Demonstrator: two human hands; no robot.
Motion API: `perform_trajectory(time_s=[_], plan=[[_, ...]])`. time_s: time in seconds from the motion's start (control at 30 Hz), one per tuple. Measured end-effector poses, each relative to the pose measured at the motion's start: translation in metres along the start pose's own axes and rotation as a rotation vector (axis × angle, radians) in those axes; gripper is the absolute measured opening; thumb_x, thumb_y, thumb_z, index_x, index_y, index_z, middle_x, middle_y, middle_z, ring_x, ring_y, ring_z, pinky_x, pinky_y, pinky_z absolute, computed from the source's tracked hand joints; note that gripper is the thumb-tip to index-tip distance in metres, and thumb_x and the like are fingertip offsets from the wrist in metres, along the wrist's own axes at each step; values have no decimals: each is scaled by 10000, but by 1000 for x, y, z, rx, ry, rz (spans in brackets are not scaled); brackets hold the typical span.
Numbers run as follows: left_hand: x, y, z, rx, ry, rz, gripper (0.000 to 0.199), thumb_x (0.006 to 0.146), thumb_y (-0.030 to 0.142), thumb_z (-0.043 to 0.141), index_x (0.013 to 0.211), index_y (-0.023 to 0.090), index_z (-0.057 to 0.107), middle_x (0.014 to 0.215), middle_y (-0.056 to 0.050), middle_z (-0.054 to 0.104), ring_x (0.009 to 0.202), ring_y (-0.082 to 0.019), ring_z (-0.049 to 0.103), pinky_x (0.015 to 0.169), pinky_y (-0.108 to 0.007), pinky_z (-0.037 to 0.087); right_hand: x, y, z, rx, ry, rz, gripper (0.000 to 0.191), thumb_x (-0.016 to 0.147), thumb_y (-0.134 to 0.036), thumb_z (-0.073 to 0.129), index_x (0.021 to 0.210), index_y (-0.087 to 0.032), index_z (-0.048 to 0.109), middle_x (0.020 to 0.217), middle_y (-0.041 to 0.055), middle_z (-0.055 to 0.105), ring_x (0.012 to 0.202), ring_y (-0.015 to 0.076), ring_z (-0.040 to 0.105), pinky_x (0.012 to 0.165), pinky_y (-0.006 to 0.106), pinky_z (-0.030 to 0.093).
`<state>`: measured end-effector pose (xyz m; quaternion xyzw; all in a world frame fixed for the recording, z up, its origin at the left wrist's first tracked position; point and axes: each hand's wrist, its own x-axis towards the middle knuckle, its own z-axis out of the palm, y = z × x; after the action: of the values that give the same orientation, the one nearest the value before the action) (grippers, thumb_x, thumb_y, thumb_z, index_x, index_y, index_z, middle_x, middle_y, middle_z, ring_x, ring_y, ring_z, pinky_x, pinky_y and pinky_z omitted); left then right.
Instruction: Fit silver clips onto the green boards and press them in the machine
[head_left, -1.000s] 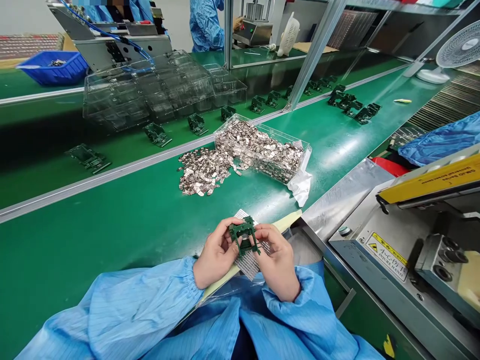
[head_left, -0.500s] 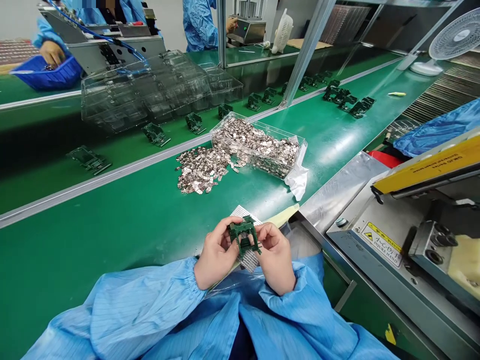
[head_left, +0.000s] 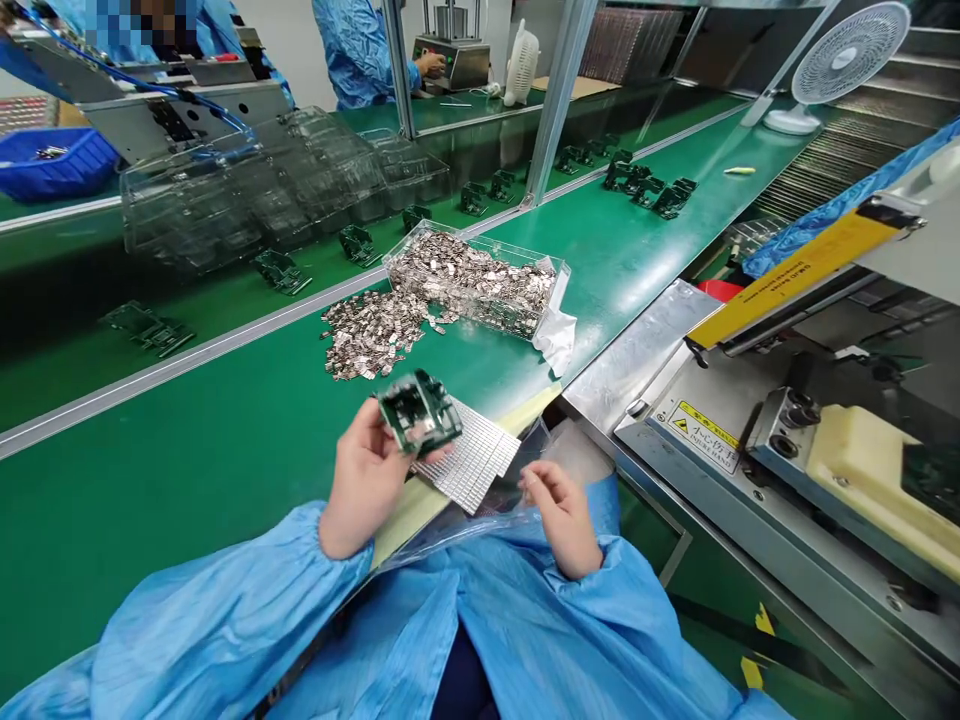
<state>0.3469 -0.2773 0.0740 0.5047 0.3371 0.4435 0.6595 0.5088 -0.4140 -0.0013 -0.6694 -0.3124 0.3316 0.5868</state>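
My left hand grips a green, open-framed housing, tilted and raised over the table's near edge. Its thumb lies across the front of the housing. Behind and below is a sheet of small silvery squares, partly hidden by the housing. My right hand is apart from the housing, just right of the sheet's corner, thumb and fingertips pinched together. Whether a small piece sits in that pinch I cannot make out. Under the sheet is a pale yellow strip, beside clear plastic film.
A clear tray of small metal pieces stands ahead, with a loose metal pile beside it. Several green housings line the far belt. A press machine with a warning label is at right. Co-workers stand behind the clear trays.
My right hand has let go of the green housing and moved right. My left hand has carried the housing left and up, uncovering the silvery sheet. The view has turned right.
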Motion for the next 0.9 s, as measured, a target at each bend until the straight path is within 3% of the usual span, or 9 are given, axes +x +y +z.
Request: perform_trajectory(time_s=[0.13, 0.23, 0.37, 0.53, 0.73, 0.9], plan=[[17, 7, 17, -103, 78, -13, 431, 670, 323, 819, 983, 210, 545, 892, 6, 660, 719, -154, 695, 646, -293, 625, 4, 17, 12, 16, -203, 26, 435, 859, -594, 566, 819, -171, 660, 695, 41, 657, 608, 166, 576, 581, 288, 497], [23, -8, 36, -152, 33, -34, 465, 649, 332, 834, 967, 214, 517, 873, 18, 644, 737, -135, 675, 686, -297, 628, 9, 15, 25, 33, -190, -33, 425, 871, -564, 563, 695, -181, 620, 624, 18, 617, 559, 147, 541, 541, 262, 461], [20, -43, 51, -118, -104, -93, 480, 687, 392, 807, 1007, 198, 507, 944, -34, 642, 831, -158, 663, 679, -274, 621, 13, 18, 30, 14, -157, -77, 450, 909, -549, 496, 653, -191, 589, 557, 4, 566, 514, 142, 509, 515, 261, 434], [20, -66, 51, -101, -149, -134, 524, 728, 429, 769, 1090, 196, 470, 1072, -82, 609, 944, -202, 654, 657, -263, 619, 14, 28, 24, -93, -175, -164, 472, 947, -522, 425, 641, -198, 581, 557, 12, 539, 523, 152, 512, 515, 274, 421], [24, -65, 49, -120, -134, -159, 529, 726, 431, 770, 1096, 209, 464, 1069, -84, 604, 934, -211, 661, 637, -262, 619, 19, 34, 13, -276, -281, -241, 461, 951, -497, 405, 646, -213, 600, 642, 40, 592, 601, 178, 563, 586, 296, 439], [22, -65, 49, -132, -148, -111, 513, 748, 412, 757, 1117, 224, 455, 1061, -62, 595, 896, -183, 657, 672, -285, 613, 25, 37, -1, -453, -313, -202, 345, 895, -420, 540, 620, -229, 623, 567, 23, 615, 503, 190, 570, 526, 292, 419]])
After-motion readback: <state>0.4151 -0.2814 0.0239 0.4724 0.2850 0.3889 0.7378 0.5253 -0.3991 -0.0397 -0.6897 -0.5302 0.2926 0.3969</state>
